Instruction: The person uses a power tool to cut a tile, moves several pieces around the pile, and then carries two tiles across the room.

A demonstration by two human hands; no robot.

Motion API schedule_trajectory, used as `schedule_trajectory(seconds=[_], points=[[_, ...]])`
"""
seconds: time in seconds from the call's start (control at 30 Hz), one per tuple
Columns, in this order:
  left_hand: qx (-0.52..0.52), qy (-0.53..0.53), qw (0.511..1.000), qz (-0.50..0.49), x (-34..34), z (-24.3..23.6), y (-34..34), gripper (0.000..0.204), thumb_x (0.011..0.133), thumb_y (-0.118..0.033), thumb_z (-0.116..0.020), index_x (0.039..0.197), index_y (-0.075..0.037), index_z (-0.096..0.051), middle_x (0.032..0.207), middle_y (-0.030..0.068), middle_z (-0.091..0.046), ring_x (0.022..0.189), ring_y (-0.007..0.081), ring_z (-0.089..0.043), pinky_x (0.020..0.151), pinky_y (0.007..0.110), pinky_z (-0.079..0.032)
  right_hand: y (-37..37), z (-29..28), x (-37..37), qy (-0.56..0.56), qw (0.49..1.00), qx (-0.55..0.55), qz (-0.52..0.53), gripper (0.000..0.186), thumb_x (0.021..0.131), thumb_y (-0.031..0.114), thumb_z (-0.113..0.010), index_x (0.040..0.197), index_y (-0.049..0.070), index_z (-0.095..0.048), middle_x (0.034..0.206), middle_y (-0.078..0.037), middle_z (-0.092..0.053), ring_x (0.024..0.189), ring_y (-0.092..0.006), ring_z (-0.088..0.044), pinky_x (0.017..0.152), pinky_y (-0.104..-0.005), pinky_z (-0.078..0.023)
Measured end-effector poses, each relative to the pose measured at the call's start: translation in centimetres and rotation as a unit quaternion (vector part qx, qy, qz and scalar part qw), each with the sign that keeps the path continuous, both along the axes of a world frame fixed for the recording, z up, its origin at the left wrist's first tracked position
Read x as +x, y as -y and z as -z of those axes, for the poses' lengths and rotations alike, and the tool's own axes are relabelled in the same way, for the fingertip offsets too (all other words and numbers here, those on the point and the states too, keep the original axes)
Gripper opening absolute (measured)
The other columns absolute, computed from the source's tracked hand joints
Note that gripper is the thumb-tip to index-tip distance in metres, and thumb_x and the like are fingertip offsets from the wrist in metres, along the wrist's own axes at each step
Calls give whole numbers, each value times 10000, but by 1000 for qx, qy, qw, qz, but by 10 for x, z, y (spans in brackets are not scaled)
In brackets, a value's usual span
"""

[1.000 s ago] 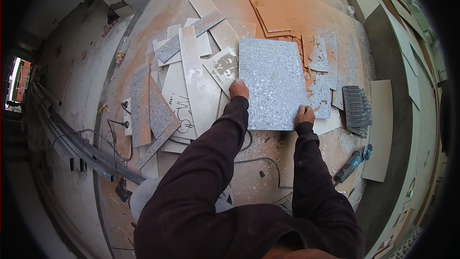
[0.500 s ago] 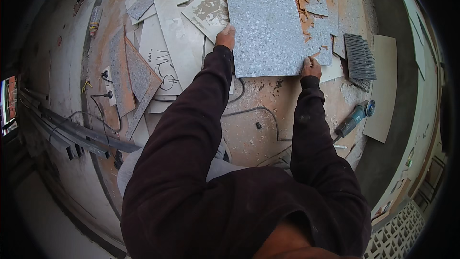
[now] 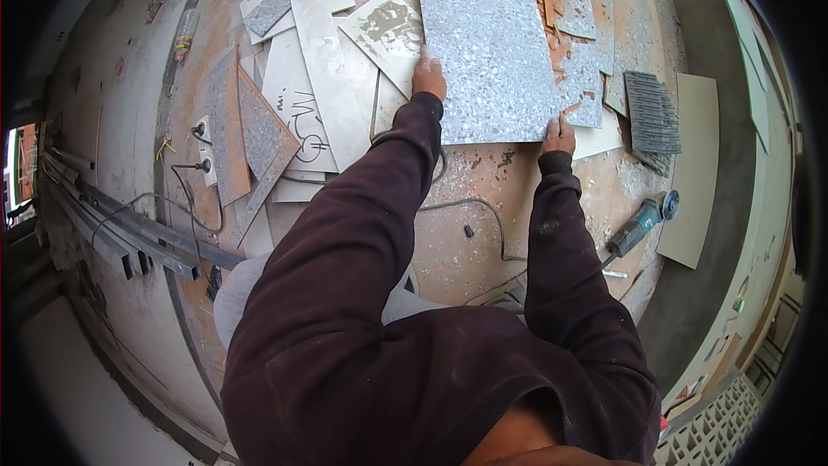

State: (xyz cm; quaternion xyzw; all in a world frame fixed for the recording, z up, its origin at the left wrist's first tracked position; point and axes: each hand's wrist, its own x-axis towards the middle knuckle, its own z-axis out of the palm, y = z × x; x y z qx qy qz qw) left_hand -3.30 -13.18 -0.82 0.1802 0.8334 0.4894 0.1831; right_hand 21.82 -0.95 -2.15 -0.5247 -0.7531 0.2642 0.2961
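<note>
dusty floor (image 3: 448, 255): left hand (image 3: 429, 79), right hand (image 3: 559, 136) hold speckled tile (image 3: 487, 56).

Dark maroon sleeves (image 3: 336, 216), grey trousers (image 3: 236, 298)

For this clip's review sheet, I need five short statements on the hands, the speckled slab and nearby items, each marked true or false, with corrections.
1. The left hand grips the left edge of the speckled slab. True.
2. The right hand is at the slab's upper right corner. False: it is at the lower right corner.
3. The teal angle grinder lies to the right of the right hand. True.
4. The grinder rests on the slab. False: it lies apart from it.
5. A white socket strip is left of the slab. True.
</note>
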Motion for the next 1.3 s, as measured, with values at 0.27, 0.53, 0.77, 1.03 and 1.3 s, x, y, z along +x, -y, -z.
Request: schedule_trajectory(seconds=[0.27,0.53,0.77,1.03,1.3], points=[[23,23,999,-9,-3,5,19,482,851,-229,-386,1274,-11,-309,1202,245,-413,1133,353,-377,959,361,-299,17,3,3,38,998,-18,-44,374,852,241,-461,1120,-17,-506,1030,-192,-549,940,-292,-525,833,-333,-391],[38,14,999,-1,-5,3,4,452,849,-201,-416,1243,10,-347,1164,253,-447,1087,371,-415,920,381,-323,-13,-28,8,89,981,-131,-110,397,805,224,-506,1133,1,-504,1061,-207,-553,922,-286,-557,808,-331,-421],[16,-55,997,57,9,0,18,440,825,-160,-454,1205,50,-385,1087,236,-524,1003,339,-508,861,335,-375,-81,-146,94,398,823,-160,-373,330,751,214,-506,1042,71,-568,913,-135,-616,842,-287,-585,763,-363,-454],[-75,-104,988,82,62,1,66,398,834,-156,-433,1165,64,-425,1068,247,-530,994,334,-517,853,333,-380,-32,-110,282,197,972,-88,99,247,763,153,-529,979,42,-571,932,-178,-570,868,-330,-546,767,-378,-433],[-16,127,989,-75,120,-25,82,208,833,-133,-477,917,52,-520,782,108,-587,706,200,-567,675,301,-443,4,-79,274,248,959,18,137,248,710,129,-573,953,80,-570,977,-82,-514,948,-282,-465,825,-397,-360]])
